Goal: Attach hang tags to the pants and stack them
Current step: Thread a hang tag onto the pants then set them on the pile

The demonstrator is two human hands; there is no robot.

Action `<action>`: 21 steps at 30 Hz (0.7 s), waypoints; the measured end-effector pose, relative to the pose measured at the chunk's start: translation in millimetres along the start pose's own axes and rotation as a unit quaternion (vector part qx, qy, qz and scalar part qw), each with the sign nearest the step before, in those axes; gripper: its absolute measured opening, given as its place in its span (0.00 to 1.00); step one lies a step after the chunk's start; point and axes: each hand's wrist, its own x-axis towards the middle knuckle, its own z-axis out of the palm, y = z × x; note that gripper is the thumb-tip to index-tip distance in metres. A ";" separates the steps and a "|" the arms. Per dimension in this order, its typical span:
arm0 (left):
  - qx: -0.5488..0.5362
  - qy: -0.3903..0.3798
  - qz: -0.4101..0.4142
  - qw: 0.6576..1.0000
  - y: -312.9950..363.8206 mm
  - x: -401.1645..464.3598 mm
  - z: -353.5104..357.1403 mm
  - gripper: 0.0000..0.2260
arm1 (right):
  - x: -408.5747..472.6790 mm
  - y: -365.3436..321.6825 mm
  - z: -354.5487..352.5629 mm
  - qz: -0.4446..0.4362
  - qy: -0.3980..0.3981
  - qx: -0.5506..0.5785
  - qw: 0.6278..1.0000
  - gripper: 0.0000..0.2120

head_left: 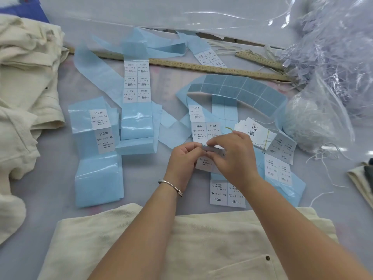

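Fingertips of both hands meet over a small white size sticker (210,158): the left hand (184,158) pinches its near edge with curled fingers while the right hand (232,154) curls its thumb and forefinger onto the top edge, which looks like peeling the label off its blue backing strip (217,175) or pressing it onto a card (which of the two I cannot tell, since the hands cover the contact). Holding it from both sides probably keeps the thin paper from curling or sticking to itself. Just behind the right hand lies a fanned stack of hang tags (255,131), within easy reach, and the cream pants (181,243) lie flat at the near edge, beneath both forearms, waiting for a tag; more cream garments (24,81) are heaped at the left. Across the pale, glossy work table (46,203) spread other blue sticker strips (94,138) marked XS, S, L and XL, apparently sorted by size. A long wooden ruler (201,67) runs behind them, and a clear plastic bag of string loops (333,57) slumps at the right.
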 end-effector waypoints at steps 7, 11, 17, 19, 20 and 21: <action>0.055 0.000 0.042 0.998 -0.1 -4.5 3.6 0.04 | 12.2 -1.8 -5.2 0.005 -0.054 0.044 0.998 0.02; 0.080 -0.014 0.078 0.994 -4.6 -5.2 3.9 0.17 | 14.2 -2.6 -5.8 0.003 -0.063 0.037 0.997 0.04; 0.120 -0.019 0.094 0.988 -6.8 -7.5 7.2 0.14 | 14.4 -0.6 -6.9 0.042 -0.025 0.065 0.997 0.04; 0.124 -0.014 0.086 0.988 -7.3 -6.5 7.0 0.14 | 18.5 -0.7 -11.4 0.071 0.025 0.071 0.995 0.04; 0.119 -0.010 0.080 0.990 -7.3 -5.6 6.7 0.14 | 22.4 -0.9 -16.1 0.087 0.052 0.085 0.991 0.04; 0.114 -0.006 0.074 0.991 -6.8 -5.2 6.7 0.13 | 27.2 -1.4 -22.2 0.101 0.079 0.103 0.986 0.04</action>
